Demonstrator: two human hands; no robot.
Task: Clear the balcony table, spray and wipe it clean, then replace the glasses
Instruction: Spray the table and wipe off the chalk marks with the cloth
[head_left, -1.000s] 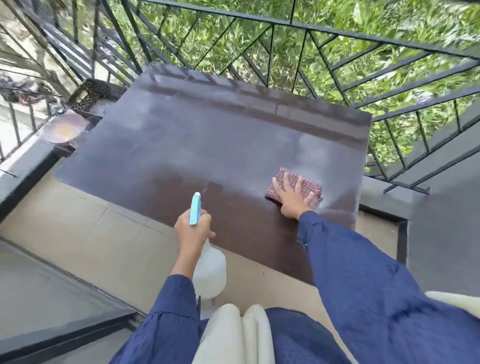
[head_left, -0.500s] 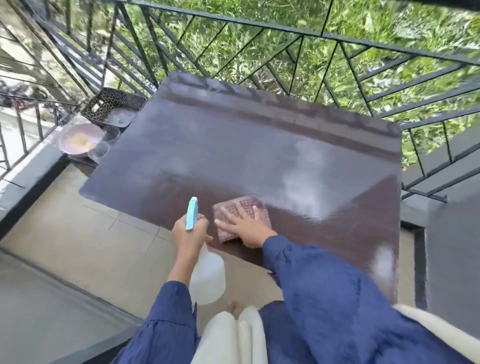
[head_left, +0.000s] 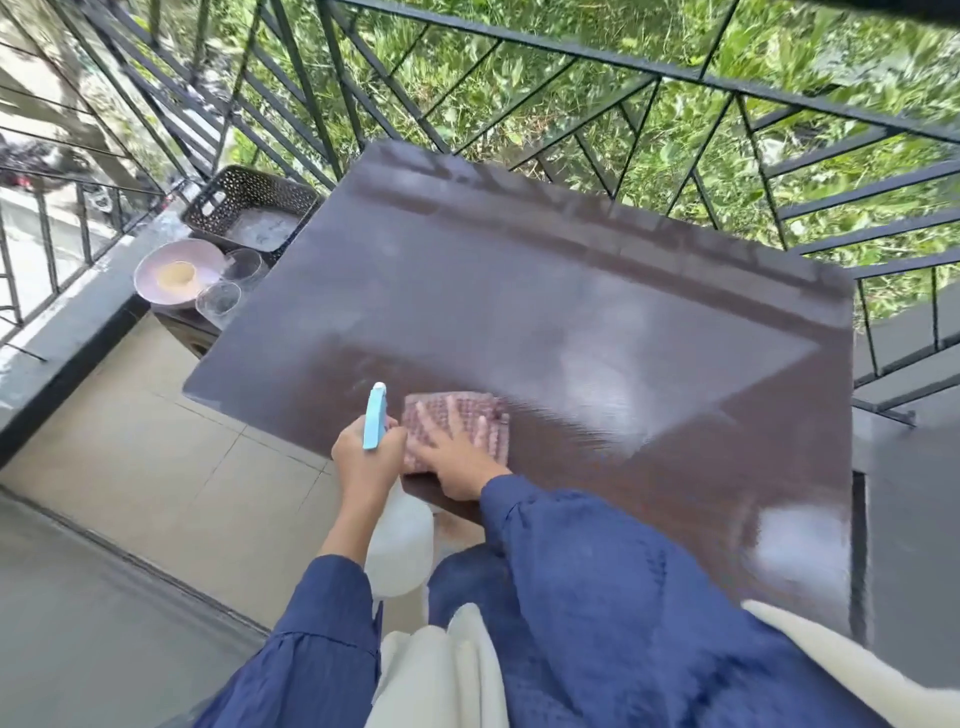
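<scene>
The dark brown balcony table shows a pale wet sheen across its middle and right. My right hand presses flat, with spread fingers, on a pink checked cloth near the table's near left edge. Just left of it my left hand grips a white spray bottle with a light blue nozzle, held beside the table edge. Two clear glasses stand off the table's left side, next to a pale purple bowl.
A dark perforated basket sits behind the bowl and glasses. Black metal railing runs close behind and to the right of the table, with greenery beyond. Beige floor tiles lie to the left.
My right hand has swept the cloth from the table's right side to its near left edge, ending beside the spray bottle. The view has shifted left, bringing the bowl and glasses into sight.
</scene>
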